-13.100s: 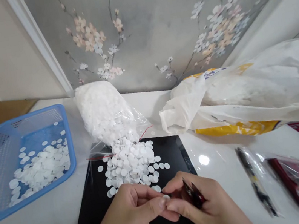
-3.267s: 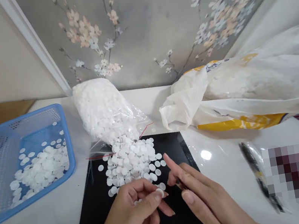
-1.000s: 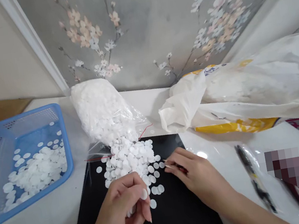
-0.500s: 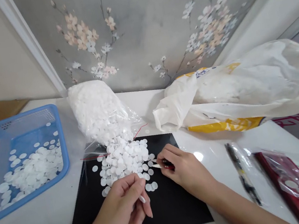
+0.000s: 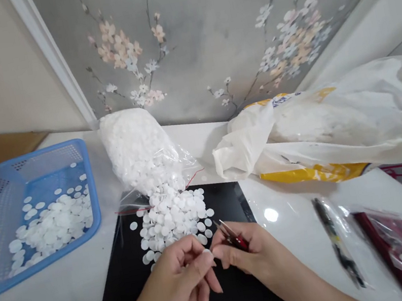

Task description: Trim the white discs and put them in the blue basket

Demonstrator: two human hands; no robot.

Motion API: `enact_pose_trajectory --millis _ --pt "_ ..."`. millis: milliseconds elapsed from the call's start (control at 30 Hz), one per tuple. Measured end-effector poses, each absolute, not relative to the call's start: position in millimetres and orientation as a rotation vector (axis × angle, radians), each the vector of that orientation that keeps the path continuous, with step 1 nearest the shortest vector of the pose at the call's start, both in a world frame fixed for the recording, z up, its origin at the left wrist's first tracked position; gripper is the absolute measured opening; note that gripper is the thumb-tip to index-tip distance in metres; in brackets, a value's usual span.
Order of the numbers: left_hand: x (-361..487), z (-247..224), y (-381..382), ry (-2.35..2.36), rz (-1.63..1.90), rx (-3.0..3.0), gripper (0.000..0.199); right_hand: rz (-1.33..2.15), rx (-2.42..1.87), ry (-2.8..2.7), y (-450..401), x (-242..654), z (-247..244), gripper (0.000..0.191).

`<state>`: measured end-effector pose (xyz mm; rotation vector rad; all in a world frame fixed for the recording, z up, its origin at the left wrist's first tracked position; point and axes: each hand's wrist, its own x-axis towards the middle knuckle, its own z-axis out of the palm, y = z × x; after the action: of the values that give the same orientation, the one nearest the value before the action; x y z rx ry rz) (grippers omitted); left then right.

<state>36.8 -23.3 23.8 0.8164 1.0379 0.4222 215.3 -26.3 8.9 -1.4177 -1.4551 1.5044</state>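
My left hand (image 5: 189, 278) is closed in a pinch over the black mat, with a small white disc (image 5: 208, 252) between thumb and forefinger. Just to its right, my right hand (image 5: 250, 250) is closed around red-handled thread snips (image 5: 234, 238), their two metal points slightly apart and aimed up and to the left. The thumb tips of both hands meet at the disc. Behind them, a heap of white discs (image 5: 174, 211) spreads over the black mat (image 5: 129, 275). The heap spills from the mouth of a clear plastic bag (image 5: 138, 145) full of such discs.
At left stands a blue basket (image 5: 92, 189) with many white discs inside. A white and yellow plastic bag (image 5: 310, 137) lies at the back right. On the right are a pen-like tool (image 5: 335, 241) in clear wrapping and a dark red pouch (image 5: 393, 241) under clear plastic. A flowered panel (image 5: 198, 43) closes off the back.
My right hand has come away from the heap's right edge, moving toward me to meet my left fingertips. The snips now point upward. The whole view has shifted slightly.
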Motion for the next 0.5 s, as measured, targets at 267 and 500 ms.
enact_pose_trajectory --millis 267,500 --pt "28.7 27.3 -16.5 1.114 0.611 0.685 0.035 0.680 -1.379 -2.108 -18.1 222.9 -17.7 0.020" --pt "29.4 25.0 -15.2 1.072 0.467 0.792 0.022 0.842 -1.541 -1.762 -16.2 224.4 -9.2 0.014"
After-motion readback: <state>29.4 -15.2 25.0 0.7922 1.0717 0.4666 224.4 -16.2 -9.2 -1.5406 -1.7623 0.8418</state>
